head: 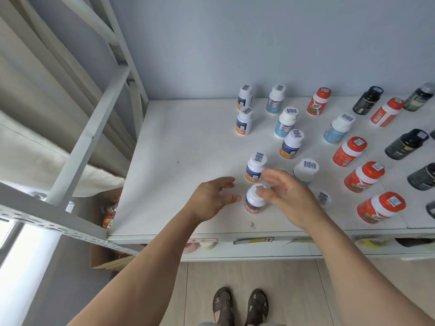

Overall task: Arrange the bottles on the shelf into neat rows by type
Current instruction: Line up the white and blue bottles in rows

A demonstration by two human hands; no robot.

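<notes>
A white shelf board (174,147) holds scattered bottles. Several white bottles with orange and navy labels stand at the left of the group, such as one (244,121) at the back and one (256,167) nearer. The nearest orange-label bottle (253,203) stands between my hands. My right hand (287,196), blurred, touches its cap with loose fingers. My left hand (211,198) hovers open just left of it, not touching. Several blue-label bottles (285,122), red bottles (349,151) and dark bottles (406,143) stand further right. One small bottle (324,198) is partly hidden behind my right hand.
The shelf's left half is bare board. A white metal frame post (89,135) slants along the left side. A cardboard box (101,262) sits on the floor below. Labels and items show on the lower shelf edge (254,240). A wall closes the back.
</notes>
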